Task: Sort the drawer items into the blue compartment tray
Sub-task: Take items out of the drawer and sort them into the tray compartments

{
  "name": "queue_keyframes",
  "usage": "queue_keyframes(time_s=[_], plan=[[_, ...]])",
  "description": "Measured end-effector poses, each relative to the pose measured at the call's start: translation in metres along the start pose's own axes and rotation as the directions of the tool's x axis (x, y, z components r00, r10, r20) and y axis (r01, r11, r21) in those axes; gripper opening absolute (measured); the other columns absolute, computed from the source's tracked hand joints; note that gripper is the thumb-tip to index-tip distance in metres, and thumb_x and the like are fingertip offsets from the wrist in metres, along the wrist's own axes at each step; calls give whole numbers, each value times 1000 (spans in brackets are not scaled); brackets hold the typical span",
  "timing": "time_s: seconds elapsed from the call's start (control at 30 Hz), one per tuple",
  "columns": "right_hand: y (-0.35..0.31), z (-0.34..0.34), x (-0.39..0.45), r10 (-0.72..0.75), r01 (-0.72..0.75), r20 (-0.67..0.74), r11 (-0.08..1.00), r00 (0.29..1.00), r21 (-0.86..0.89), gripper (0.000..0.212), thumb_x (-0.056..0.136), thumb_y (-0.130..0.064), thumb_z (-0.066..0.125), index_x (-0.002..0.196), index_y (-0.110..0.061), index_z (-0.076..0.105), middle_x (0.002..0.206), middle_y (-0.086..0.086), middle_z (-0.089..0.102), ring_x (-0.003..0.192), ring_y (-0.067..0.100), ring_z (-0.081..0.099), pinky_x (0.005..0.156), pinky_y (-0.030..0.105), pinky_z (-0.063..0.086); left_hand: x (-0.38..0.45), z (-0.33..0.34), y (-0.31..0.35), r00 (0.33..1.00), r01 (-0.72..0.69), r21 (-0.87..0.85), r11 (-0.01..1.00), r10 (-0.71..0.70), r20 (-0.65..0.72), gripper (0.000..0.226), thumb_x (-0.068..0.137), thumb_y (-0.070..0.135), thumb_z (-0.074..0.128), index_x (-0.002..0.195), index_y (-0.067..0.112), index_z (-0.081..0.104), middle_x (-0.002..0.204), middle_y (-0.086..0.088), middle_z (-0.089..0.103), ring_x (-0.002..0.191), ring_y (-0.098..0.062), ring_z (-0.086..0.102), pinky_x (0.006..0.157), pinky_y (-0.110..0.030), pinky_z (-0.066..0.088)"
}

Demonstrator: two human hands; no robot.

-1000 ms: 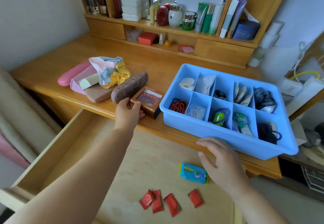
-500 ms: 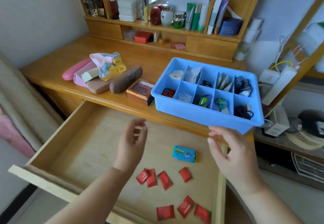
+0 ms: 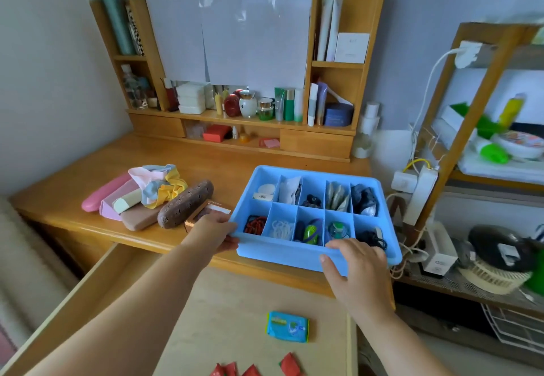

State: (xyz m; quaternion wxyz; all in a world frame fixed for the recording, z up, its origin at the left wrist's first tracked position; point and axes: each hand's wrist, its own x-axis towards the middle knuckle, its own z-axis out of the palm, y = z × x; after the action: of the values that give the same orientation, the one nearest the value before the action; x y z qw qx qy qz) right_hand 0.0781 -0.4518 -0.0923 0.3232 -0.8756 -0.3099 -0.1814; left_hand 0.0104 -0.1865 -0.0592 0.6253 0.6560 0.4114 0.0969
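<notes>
a: wooden drawer (image 3: 97,293) lies open at six o'clock; half a second ago both hands hung free above it.
b: now the blue tray (image 3: 282,253) at three o'clock on the desk (image 3: 88,175) is gripped: left hand (image 3: 213,236) curled on its near-left corner, right hand (image 3: 354,269) clasped over the front rim.
a: a lift or shift of the tray is likely intended; the blue packet (image 3: 288,326) and red sachets (image 3: 290,364) remain unsorted.

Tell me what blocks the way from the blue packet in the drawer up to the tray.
Nothing visible does. The blue packet lies in the open drawer, uncovered, below the blue tray. Both hands grip the tray's near edge: left hand, right hand.
</notes>
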Motion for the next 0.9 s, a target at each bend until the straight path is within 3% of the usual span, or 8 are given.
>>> queue_keyframes(time_s=[0.13,0.23,0.4,0.47,0.57,0.67,0.77,0.9], plan=[[28,4,28,-22,20,-47,999,999,-36,16,83,-36,65,75,-23,61,75,-13,60,72,17,61,77,30,26,-14,5,-5,978,93,-128,987,-66,197,12,92,5,57,102,0,59,82,-18,66,62,-19,67,55,-27,57],[51,2,53,-16,17,11,999,1000,-42,14,76,-25,78,85,-18,69,91,-3,64,91,25,61,90,46,38,-23,21,-8,963,138,-249,959,-71,260,13,91,4,58,101,-4,58,82,-19,66,63,-19,67,58,-27,58],[41,2,62,454,-461,84,880,887,118,46,90,-26,62,134,-21,53,150,7,33,136,27,32,104,47,38,-47,71,-16,977,158,-425,891,-77,200,11,90,4,61,86,-1,51,76,-19,62,58,-19,68,52,-24,57],[21,8,56,606,-627,165,734,778,261,63,93,-22,55,149,-23,25,151,4,32,124,21,46,82,35,52,-58,93,-21,983,154,-479,864,-83,167,20,89,5,63,78,4,46,75,-20,63,61,-22,69,53,-25,57],[-8,26,41,708,-719,227,537,668,442,69,95,-18,47,152,-26,11,137,9,47,72,1,46,49,18,32,-70,115,-26,987,121,-487,865,-52,152,27,88,7,64,74,7,42,74,-22,66,66,-25,71,58,-28,58],[-25,38,30,687,-691,287,427,668,583,78,92,-19,52,152,-26,2,137,8,45,87,12,58,55,20,42,-71,115,-28,978,90,-474,876,12,207,24,90,9,63,77,7,42,78,-25,69,73,-30,72,64,-32,59],[-29,35,34,684,-689,271,463,678,557,89,87,-14,62,152,-23,2,138,10,46,107,25,60,68,28,53,-64,98,-30,948,61,-334,941,50,314,21,92,14,61,79,2,50,74,-16,69,72,-27,72,63,-29,57],[-11,18,41,647,-688,280,546,709,478,74,82,-9,62,146,-21,26,118,0,59,92,12,62,66,26,54,-41,62,-24,992,-19,-249,968,50,118,18,96,24,54,94,7,59,83,-12,64,66,-25,68,59,-32,55]])
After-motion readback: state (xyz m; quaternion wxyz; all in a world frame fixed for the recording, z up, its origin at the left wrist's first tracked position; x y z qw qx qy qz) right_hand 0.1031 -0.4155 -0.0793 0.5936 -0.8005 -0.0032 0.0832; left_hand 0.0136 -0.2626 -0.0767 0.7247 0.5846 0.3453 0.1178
